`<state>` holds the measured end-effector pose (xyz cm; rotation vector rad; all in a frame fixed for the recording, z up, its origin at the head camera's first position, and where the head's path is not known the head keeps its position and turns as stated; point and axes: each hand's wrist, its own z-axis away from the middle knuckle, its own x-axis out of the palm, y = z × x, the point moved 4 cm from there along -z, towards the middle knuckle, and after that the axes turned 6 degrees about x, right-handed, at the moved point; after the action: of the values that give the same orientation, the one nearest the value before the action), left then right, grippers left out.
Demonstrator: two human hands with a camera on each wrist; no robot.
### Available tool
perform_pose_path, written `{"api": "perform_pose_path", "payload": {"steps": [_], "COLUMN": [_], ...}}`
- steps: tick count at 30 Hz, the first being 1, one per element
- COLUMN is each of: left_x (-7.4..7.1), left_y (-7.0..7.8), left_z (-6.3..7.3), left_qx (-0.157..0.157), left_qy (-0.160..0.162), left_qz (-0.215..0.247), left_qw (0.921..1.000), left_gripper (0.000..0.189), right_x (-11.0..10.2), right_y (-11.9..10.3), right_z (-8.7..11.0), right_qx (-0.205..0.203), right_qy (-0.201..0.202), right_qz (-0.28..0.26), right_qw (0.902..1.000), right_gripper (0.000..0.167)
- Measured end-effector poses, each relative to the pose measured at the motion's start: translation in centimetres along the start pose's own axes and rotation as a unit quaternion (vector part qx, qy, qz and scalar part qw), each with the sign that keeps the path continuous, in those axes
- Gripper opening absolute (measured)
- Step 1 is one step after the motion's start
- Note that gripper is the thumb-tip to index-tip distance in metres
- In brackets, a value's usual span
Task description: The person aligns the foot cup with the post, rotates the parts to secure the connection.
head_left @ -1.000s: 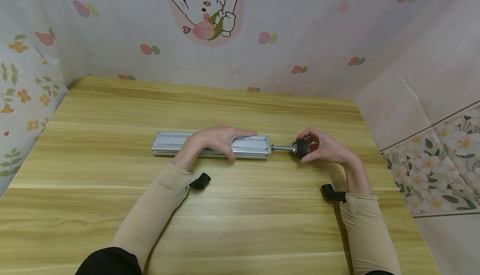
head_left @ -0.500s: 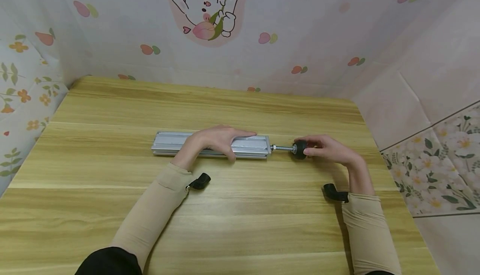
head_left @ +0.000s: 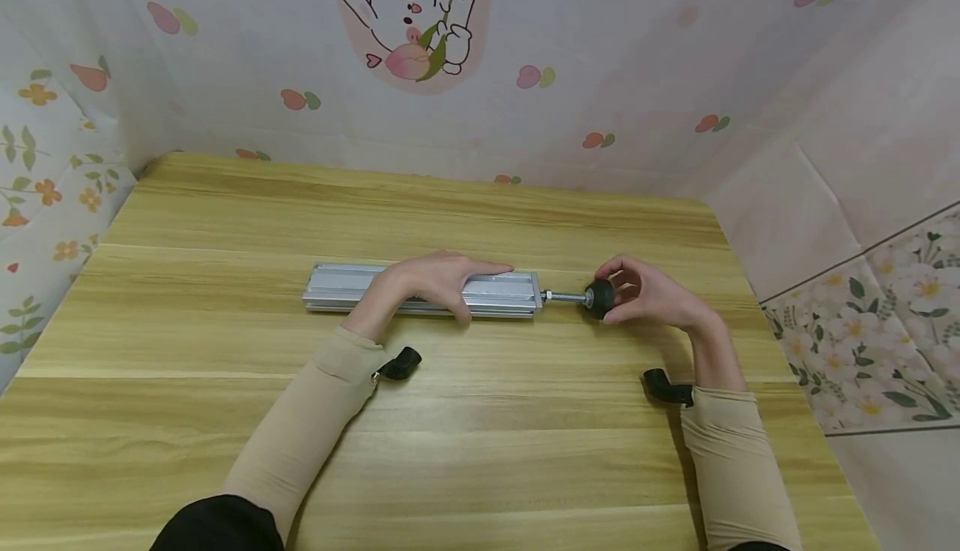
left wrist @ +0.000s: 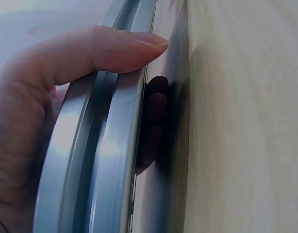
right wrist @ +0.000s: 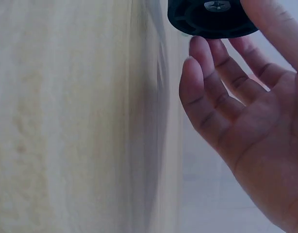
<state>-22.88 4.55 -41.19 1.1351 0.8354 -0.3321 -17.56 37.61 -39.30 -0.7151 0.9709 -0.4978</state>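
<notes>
Pinching black foot (head_left: 597, 299) (rim, seemingly): right hand (head_left: 654, 293).

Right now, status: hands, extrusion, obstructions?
Left hand grips aluminum extrusion; right hand curled round black leveling foot. Stud exposed between extrusion and foot. No obstruction visible.

The person wears close-fitting tan sleeves (head_left: 300, 430), with black cloth (head_left: 217, 528) at their upper ends and a curved black camera (head_left: 401, 364) by each cuff (head_left: 351, 359).
</notes>
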Motion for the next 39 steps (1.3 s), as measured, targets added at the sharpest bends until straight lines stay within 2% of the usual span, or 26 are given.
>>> {"api": "perform_pose_path", "payload": {"steps": [7,19,26,32,39], "left_x": [0.00,0.01,0.06,0.01,0.00], "left_y": [-0.02,-0.09,-0.12,-0.07,-0.04], "left_z": [0.05,0.07,0.00,0.03,0.02], "left_qx": [-0.004,-0.008,-0.007,-0.011,-0.012], "left_qy": [0.000,0.000,-0.002,-0.002,-0.001], "left_qz": [0.002,0.001,-0.004,-0.003,-0.001], "left_qw": [1.0000,1.0000,1.0000,0.9999,0.9999], "left_gripper": [0.108,0.109,0.109,0.109,0.109], "right_x": [-0.21,-0.15,-0.30,-0.01,0.24], "right_y": [0.03,0.16,0.25,-0.24,-0.37], "right_z": [0.03,0.17,0.49,0.25,-0.06], "right_qx": [-0.008,-0.018,-0.025,-0.019,-0.011], "right_qy": [0.015,-0.020,-0.016,-0.013,0.009], "right_qz": [0.022,0.035,0.052,0.015,0.013], "right_qw": [0.9996,0.9991,0.9982,0.9996,0.9998], "right_gripper": [0.055,0.040,0.048,0.069,0.064]}}
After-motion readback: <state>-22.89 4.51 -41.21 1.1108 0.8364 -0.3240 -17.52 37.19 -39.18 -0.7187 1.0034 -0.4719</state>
